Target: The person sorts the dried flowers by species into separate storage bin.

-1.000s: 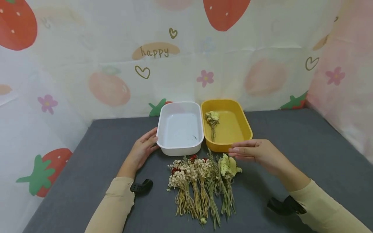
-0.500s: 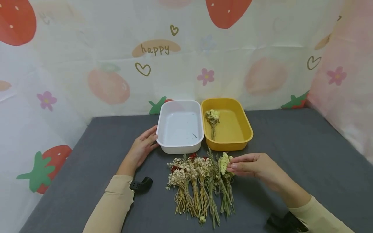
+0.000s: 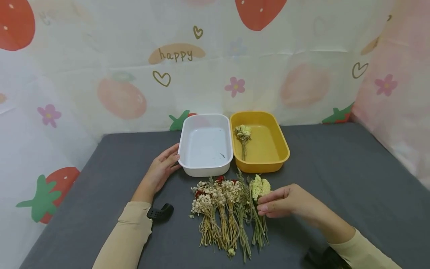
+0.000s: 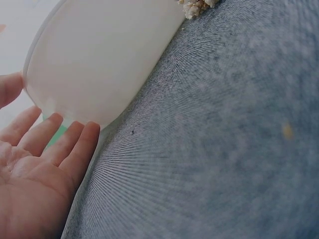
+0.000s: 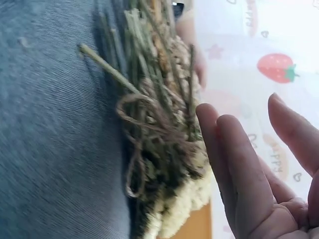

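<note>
My left hand [image 3: 158, 174] rests its fingertips on the left side of a white plastic tray [image 3: 205, 172]; the left wrist view shows its fingers [image 4: 75, 147] straight against the wall, thumb by the rim. Beside the yellow-headed bunch of dried flowers [image 3: 261, 186], my right hand [image 3: 285, 203] hovers with fingers extended. In the right wrist view, thumb and fingers [image 5: 244, 164] are apart with nothing between them, close to that bunch's twine tie [image 5: 154, 124]. Left of it lie several bunches of white dried flowers [image 3: 203, 205], some with red blooms, and a green bunch [image 3: 241, 216].
A yellow tray [image 3: 268, 167] stands against the white one and holds one small yellow bunch [image 3: 243, 134]. A loose flower head [image 3: 231, 252] lies near the stem ends. Dark grey cloth [image 3: 322, 160] covers the table, and a printed curtain [image 3: 262, 74] rises behind.
My right hand has come down from the yellow tray's front edge, along the yellow-headed bunch to about its tie. My left hand keeps its place at the white tray.
</note>
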`<action>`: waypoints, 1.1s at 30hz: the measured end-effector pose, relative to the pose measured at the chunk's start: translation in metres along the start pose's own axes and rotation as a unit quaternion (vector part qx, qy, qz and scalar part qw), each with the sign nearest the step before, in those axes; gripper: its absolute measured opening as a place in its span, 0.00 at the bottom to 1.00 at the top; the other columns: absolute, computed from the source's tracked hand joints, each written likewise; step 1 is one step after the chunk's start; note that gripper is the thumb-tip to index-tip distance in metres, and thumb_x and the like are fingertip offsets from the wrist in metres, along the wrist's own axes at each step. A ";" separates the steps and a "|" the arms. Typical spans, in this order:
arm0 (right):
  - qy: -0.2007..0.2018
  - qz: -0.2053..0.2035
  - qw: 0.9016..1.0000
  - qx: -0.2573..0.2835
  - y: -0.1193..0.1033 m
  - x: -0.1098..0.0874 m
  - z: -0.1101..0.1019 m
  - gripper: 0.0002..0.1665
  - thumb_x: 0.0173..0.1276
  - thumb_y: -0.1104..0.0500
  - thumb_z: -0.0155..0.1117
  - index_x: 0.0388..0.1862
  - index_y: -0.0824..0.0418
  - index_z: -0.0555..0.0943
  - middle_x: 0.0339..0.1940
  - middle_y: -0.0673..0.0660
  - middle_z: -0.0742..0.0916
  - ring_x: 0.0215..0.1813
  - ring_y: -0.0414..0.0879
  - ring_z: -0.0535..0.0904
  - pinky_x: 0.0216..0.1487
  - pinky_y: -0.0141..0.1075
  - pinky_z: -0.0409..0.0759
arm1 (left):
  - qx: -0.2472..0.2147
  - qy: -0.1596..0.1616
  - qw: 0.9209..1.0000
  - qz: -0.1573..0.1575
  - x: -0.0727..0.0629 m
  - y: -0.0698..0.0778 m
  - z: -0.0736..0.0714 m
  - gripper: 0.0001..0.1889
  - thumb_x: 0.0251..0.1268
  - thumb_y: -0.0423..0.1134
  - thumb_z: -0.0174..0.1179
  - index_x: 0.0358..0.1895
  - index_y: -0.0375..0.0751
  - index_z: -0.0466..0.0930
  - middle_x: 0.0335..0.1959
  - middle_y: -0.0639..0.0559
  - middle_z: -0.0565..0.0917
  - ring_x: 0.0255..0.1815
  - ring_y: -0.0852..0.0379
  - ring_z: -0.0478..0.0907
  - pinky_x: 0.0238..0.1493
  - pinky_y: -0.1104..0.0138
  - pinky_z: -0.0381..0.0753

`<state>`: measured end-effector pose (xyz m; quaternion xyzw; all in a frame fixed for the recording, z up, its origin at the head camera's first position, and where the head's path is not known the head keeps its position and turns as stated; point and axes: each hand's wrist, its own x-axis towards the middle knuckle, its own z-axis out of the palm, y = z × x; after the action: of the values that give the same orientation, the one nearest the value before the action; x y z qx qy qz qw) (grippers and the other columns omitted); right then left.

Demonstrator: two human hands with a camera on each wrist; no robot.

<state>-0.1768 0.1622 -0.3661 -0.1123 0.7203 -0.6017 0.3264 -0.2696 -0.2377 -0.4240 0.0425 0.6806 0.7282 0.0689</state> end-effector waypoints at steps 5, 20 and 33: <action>-0.001 0.021 1.000 -0.012 0.006 0.004 0.004 0.31 0.64 0.53 0.72 0.60 0.72 0.79 0.48 0.59 0.90 0.48 0.45 0.88 0.54 0.44 0.85 | -0.005 0.002 1.000 0.000 0.000 0.000 0.002 0.31 0.79 0.36 0.48 0.80 0.40 0.51 0.80 0.44 0.57 0.78 0.48 0.59 0.58 0.74 0.75; -0.063 0.034 0.997 0.031 0.013 0.008 0.006 0.38 0.69 0.55 0.67 0.69 0.77 0.68 0.58 0.65 0.85 0.54 0.46 0.87 0.55 0.42 0.84 | 0.002 0.006 1.000 -0.003 0.001 -0.002 0.002 0.30 0.79 0.37 0.48 0.80 0.42 0.52 0.80 0.46 0.58 0.78 0.47 0.58 0.66 0.64 0.71; -0.075 0.034 0.996 0.037 0.016 0.009 0.014 0.37 0.69 0.55 0.67 0.69 0.76 0.69 0.73 0.71 0.71 0.60 0.50 0.83 0.55 0.44 0.84 | 0.000 0.007 1.000 0.000 0.000 -0.001 0.000 0.31 0.79 0.38 0.49 0.80 0.42 0.52 0.80 0.45 0.58 0.75 0.53 0.62 0.57 0.75 0.75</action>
<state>-0.1719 0.1501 -0.3854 -0.1202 0.6747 -0.6059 0.4040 -0.2691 -0.2373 -0.4248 0.0380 0.6814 0.7281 0.0640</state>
